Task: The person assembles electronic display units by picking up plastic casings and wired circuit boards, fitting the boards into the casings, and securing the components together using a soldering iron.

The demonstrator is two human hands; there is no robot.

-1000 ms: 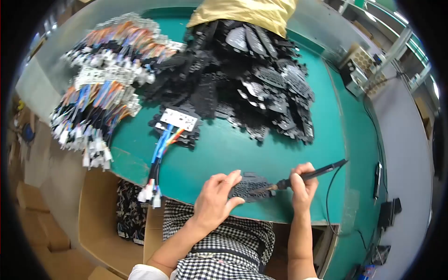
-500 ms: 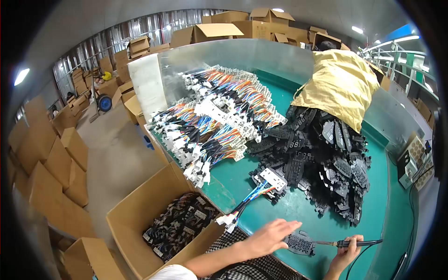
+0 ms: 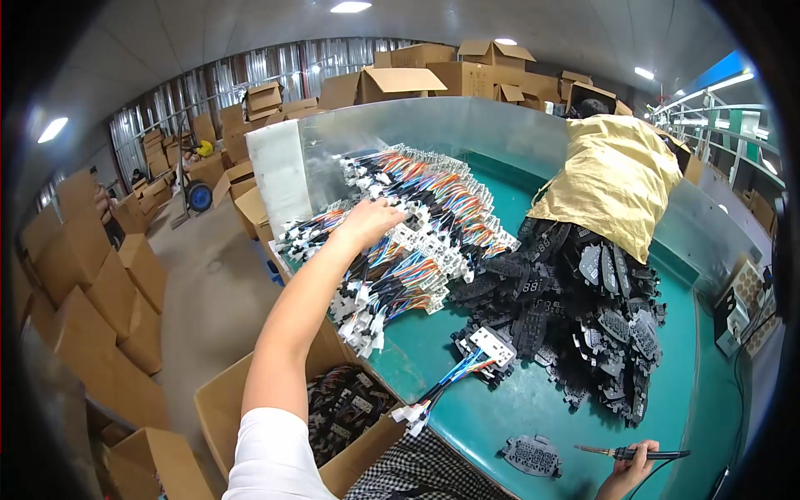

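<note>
Gripping soldering iron (image 3: 625,453), right hand (image 3: 632,468) near black panel (image 3: 532,457), left hand (image 3: 371,222) at wired boards (image 3: 427,242), grasp unclear.

A metal partition (image 3: 500,133) edged the far side of the green worktable (image 3: 479,417), with cartons (image 3: 467,79) beyond the table. Grey floor (image 3: 208,283) lay to its left; a corrugated wall (image 3: 287,71) stood far behind it, and lit ceiling lamps (image 3: 351,7) hung above its level.

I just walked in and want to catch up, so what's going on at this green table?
The person's left hand is at the pile of white boards with coloured wires; whether it grips one is unclear. The right hand holds a soldering iron, pointed towards but apart from a dark panel lying on the green tabletop.
</note>
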